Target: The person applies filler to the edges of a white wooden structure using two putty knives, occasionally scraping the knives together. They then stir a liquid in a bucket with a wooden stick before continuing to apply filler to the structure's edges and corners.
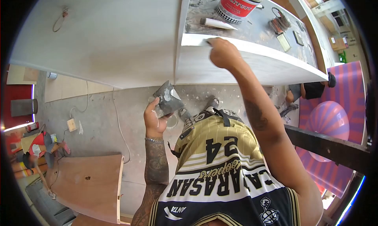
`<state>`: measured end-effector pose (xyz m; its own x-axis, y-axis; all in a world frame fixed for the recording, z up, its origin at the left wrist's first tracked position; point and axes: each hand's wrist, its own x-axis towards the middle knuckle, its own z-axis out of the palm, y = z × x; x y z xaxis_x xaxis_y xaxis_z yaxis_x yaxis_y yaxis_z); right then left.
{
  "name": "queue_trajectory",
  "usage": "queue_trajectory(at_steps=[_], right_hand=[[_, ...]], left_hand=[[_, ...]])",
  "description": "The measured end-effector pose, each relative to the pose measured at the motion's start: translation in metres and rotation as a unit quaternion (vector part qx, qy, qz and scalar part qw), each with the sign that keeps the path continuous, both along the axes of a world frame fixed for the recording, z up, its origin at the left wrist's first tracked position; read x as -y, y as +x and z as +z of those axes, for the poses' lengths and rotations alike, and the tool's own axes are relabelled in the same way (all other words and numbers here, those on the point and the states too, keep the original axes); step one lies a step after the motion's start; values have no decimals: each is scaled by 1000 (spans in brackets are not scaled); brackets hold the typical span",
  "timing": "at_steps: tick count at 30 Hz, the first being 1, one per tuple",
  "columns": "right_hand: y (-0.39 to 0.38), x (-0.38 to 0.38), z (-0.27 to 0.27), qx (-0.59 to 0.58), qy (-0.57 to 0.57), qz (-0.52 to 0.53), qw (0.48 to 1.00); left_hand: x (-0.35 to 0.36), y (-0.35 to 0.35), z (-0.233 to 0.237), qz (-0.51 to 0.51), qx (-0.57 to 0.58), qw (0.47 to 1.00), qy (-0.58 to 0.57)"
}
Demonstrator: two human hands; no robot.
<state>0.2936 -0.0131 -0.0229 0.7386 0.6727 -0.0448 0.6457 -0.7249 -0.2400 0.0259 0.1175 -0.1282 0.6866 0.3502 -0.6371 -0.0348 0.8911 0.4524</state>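
Observation:
My left hand grips a dark grey, flat piece, like a mixing board, with white putty-like smears on it. It is held over the floor, in front of my body. Up at the white edge of the bench, my right hand is closed against the surface. A small dark tip shows at its fingers, but most of what it holds is hidden. Behind that hand, on the bench top, lies a white tube with a dark cap, beside a red and white Polituff can.
A wire bundle and small flat pieces lie farther along the bench. A tall white panel stands at left. Cables cross the floor; a curved wooden panel is lower left. Other people crouch at far left and at right near a purple striped balloon shape.

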Motion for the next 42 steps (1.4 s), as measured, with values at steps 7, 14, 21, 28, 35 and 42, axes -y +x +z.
queue_trajectory(at_steps=[7,14,21,28,35,42], right_hand=[[-89,2,16,-157,93,183,966],[-126,55,22,-170,191,295,920],[-36,79,29,-70,-4,451,890],[65,4,32,124,70,533,834],[103,-32,10,141,85,602,781],[114,-37,1,138,87,621,766]], left_hand=[[11,7,25,27,69,995,-73],[33,23,25,5,127,959,-253],[28,9,43,112,223,946,-207],[33,2,53,241,202,946,-75],[109,31,37,311,203,923,-102],[157,53,17,367,162,908,-120]])
